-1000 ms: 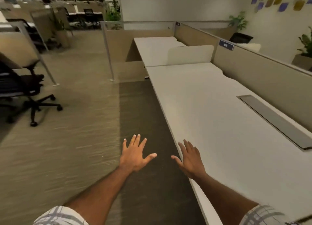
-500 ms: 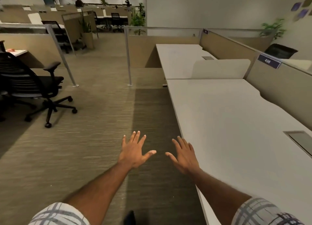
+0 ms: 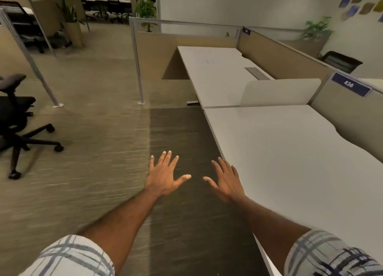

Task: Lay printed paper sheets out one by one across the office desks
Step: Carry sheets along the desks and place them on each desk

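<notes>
Closer now to the far desk (image 3: 215, 72) — larger in view than before. Sign 436 (image 3: 350, 84) nearer too — office chair (image 3: 14, 118) sliding off left.

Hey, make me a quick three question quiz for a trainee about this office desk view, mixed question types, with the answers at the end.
1. True or false: the left hand is holding a printed sheet.
2. Which number is on the blue sign on the partition? A) 214 B) 436 C) 901
3. Fill in: the low white divider stands between the near desk and the ______ desk.

Key:
1. False. Both the left hand and the right hand are open, fingers spread, with nothing in them.
2. B
3. far
</notes>
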